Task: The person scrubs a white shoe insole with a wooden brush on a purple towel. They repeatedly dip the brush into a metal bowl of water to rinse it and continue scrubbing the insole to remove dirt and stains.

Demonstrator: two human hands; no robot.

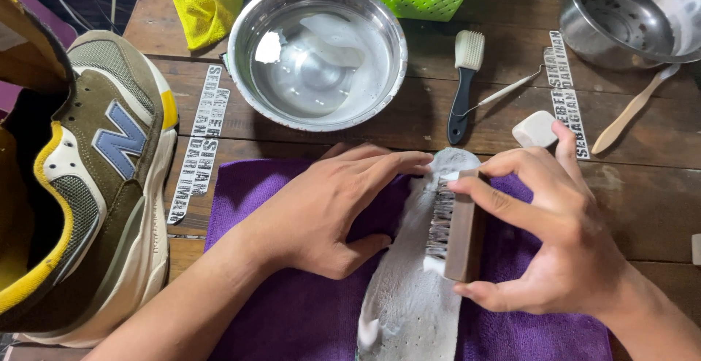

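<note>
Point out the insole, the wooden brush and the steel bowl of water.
insole (409, 295), head view, bare foamy middle.
wooden brush (461, 233), head view, wooden back.
steel bowl (244, 87), head view, left rim.

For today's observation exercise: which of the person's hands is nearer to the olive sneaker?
Left. The left hand presses on the white insole, toward the olive sneaker. The right hand grips a wooden brush across the insole, farther away.
</note>
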